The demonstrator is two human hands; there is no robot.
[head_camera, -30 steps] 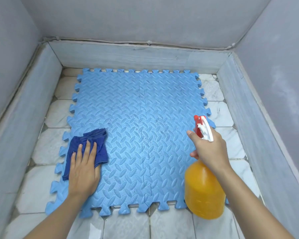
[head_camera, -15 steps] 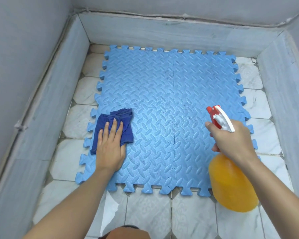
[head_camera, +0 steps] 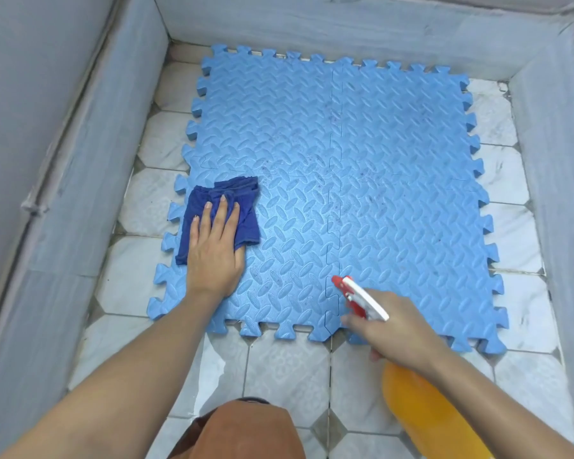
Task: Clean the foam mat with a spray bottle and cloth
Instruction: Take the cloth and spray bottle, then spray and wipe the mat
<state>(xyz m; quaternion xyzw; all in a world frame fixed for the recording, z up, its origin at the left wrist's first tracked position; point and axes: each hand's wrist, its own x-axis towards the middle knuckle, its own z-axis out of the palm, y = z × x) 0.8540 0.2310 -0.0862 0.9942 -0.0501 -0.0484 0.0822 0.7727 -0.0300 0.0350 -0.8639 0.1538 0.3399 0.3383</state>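
A blue interlocking foam mat (head_camera: 362,180) lies on the tiled floor, with small dark specks near its middle. A dark blue cloth (head_camera: 242,207) rests on the mat's left part. My left hand (head_camera: 214,253) lies flat on the cloth, fingers spread and pressing down. My right hand (head_camera: 398,332) grips the neck of an orange spray bottle (head_camera: 424,405) with a red and white trigger head (head_camera: 358,296). The nozzle points toward the mat's near middle, just above its front edge.
White tiled floor (head_camera: 285,369) surrounds the mat. Low grey marble walls (head_camera: 80,154) close in on the left, far and right sides. My knee (head_camera: 242,429) in brown fabric shows at the bottom centre.
The view has tilted down and closer. My right hand has brought the bottle left and nearer, over the mat's front edge. My left hand stays on the cloth.
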